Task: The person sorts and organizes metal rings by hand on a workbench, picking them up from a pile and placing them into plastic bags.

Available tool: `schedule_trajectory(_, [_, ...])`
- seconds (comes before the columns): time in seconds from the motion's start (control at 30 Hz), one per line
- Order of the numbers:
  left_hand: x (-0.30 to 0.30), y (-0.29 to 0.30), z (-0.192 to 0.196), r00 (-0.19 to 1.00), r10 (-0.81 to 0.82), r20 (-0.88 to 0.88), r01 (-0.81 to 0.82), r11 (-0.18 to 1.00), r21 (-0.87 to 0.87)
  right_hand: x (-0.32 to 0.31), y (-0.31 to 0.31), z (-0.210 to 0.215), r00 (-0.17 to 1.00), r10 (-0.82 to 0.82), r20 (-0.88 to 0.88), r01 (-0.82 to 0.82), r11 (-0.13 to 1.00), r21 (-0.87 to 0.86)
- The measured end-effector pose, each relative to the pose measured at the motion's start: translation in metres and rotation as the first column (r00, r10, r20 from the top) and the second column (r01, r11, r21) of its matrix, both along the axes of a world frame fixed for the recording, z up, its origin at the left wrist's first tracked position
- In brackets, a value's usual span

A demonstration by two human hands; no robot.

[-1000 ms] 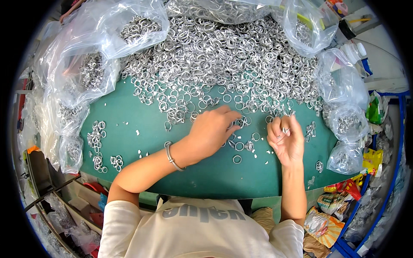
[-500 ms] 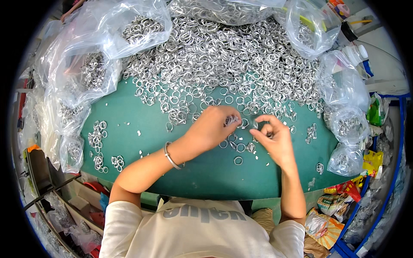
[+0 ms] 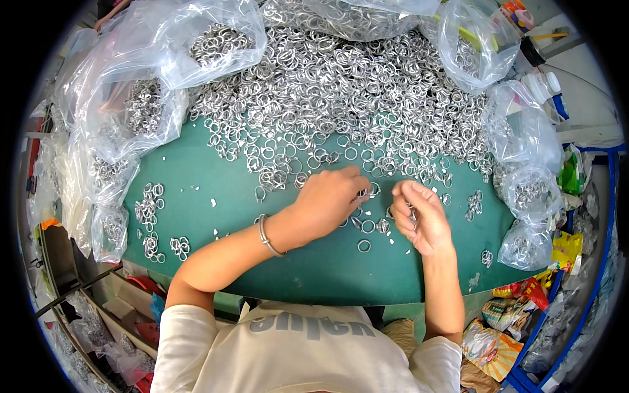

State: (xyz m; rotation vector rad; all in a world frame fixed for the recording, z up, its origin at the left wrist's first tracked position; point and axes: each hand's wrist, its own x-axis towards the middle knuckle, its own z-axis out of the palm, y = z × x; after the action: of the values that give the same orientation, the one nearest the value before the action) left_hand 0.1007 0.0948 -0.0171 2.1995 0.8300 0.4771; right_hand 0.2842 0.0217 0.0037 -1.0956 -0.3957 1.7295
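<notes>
Tabletop point(image 3: 314, 281) | ring heap point(image 3: 347, 92) back, likely freeing space | left hand point(image 3: 327, 200): fingers bent, pinch unclear | right hand point(image 3: 426, 221): curled round rings point(image 3: 412, 211)

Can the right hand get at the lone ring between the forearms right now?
Probably yes. The lone ring lies apart on the green tabletop, left of the right hand, with only small pale flecks between. The curled fingers would likely need to open first.
</notes>
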Motion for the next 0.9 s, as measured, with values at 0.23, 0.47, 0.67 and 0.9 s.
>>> schedule_trajectory(0.23, [-0.015,0.02,0.025,0.977,0.212,0.035,-0.048,0.378,-0.925,-0.004,-0.001,0.002,0.837,0.041,0.546,-0.117,0.988,0.104])
schedule_trajectory(0.47, [-0.021,0.011,0.0,0.963,0.202,0.179,-0.167,0.966,-0.196,-0.028,0.007,-0.004,0.096,-0.105,0.99,-0.472,0.87,0.138])
schedule_trajectory(0.67, [-0.022,0.003,0.012,0.984,0.176,-0.007,-0.176,0.977,-0.124,-0.022,0.014,-0.004,0.236,-0.108,0.966,-0.431,0.879,0.204])
schedule_trajectory(0.9, [-0.032,-0.006,0.022,0.992,0.062,-0.114,-0.066,0.997,-0.029,-0.003,0.002,0.0,0.977,-0.085,0.196,0.063,0.991,0.115])
